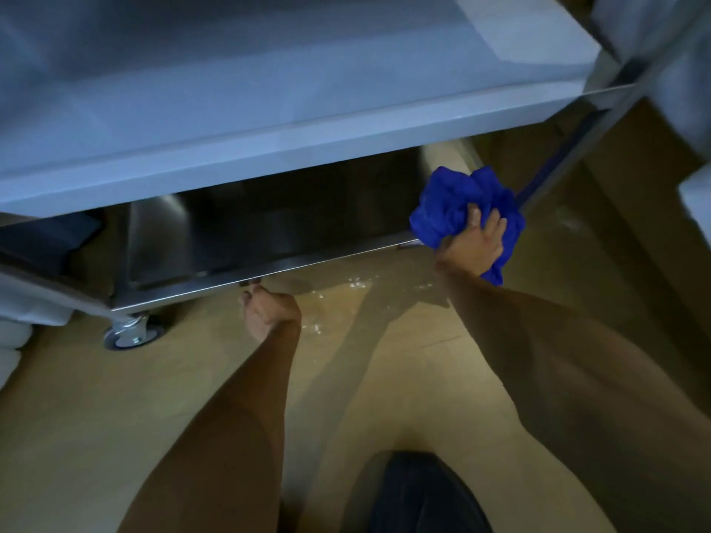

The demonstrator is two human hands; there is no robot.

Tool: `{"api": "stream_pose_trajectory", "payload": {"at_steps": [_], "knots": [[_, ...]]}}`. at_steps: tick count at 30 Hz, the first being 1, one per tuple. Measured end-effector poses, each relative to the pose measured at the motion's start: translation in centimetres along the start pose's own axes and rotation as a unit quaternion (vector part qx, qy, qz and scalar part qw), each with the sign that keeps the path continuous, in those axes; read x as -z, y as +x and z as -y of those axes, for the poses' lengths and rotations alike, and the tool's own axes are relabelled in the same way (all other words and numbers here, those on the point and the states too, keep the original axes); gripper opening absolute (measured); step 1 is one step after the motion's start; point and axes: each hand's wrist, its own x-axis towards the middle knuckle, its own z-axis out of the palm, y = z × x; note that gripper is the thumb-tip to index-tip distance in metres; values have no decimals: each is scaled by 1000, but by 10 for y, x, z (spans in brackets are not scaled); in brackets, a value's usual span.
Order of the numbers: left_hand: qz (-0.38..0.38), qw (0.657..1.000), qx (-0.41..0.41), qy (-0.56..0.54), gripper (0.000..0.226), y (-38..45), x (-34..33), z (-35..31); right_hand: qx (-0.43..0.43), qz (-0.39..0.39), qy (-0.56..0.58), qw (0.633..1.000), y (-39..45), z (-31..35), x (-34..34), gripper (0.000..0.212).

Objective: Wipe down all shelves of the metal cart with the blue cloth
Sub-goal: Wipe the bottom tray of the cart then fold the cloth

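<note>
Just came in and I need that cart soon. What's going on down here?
A person is bent over the metal cart, cleaning it. The right hand grips a bunched blue cloth at the right end of the bottom shelf, by the corner post. The left hand is curled against that shelf's front edge, apparently steadying the cart. A caster wheel shows at the front left corner, on the tan floor.

Cloth (458, 203) vivid blue; cart (269, 148) shelves silver-grey steel; floor (115, 398) tan; caster (132, 332) grey.
</note>
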Motion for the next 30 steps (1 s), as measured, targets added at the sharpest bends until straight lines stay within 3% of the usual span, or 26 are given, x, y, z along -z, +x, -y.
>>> {"api": "stream_pose_trajectory", "payload": {"at_steps": [4,7,11,14,21,25,30], "knots": [[-27,999,-25,9,45,-13,-14,-7,10,5,-8,1000,8,-3,8,70],[-62,997,-47,30,41,-4,-4,2,91,12,-66,994,-6,1,-7,71],[-91,991,-18,93,52,7,20,47,229,1,-77,970,-33,23,-28,66],[-99,990,3,98,61,16,34,72,273,16,-26,961,-66,61,-49,63],[-96,976,-126,147,64,54,71,91,353,90,-46,930,-167,159,-88,73],[-105,981,-106,127,61,75,85,114,399,147,-92,900,-209,222,-112,68],[-107,988,-74,81,59,92,93,133,403,186,-97,891,-247,294,-143,66]]}}
